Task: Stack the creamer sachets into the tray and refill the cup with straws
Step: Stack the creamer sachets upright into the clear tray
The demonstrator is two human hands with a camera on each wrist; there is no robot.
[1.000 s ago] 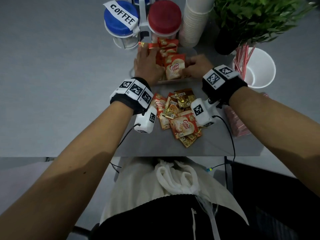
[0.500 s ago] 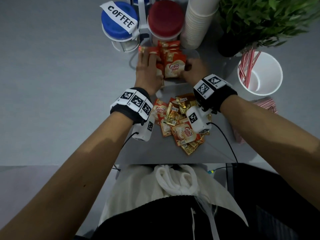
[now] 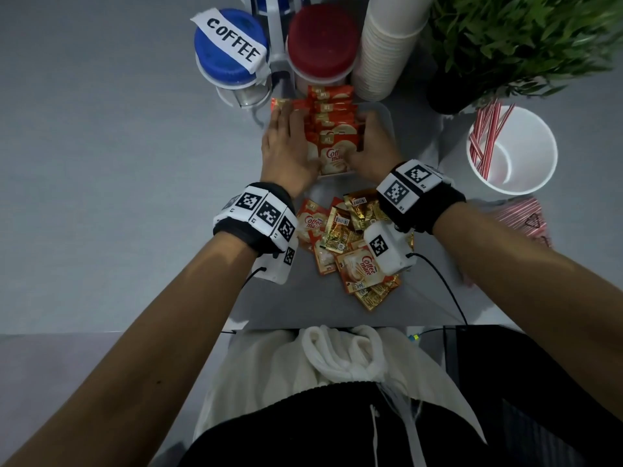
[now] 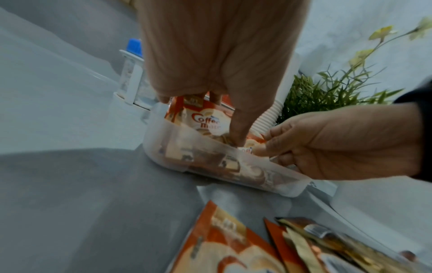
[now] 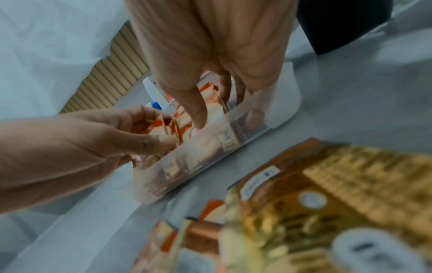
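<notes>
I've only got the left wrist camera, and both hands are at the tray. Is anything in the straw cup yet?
Observer: Yes. The white cup holds a few red-striped straws leaning against its left wall.
Operator: Any more straws to load?
Observer: A bundle of striped straws lies on the table, just nearer than the cup.
Operator: How far back does the row in the tray reach?
Observer: The sachets in the tray stand in a row that runs back to just in front of the red-lidded jar.
</notes>
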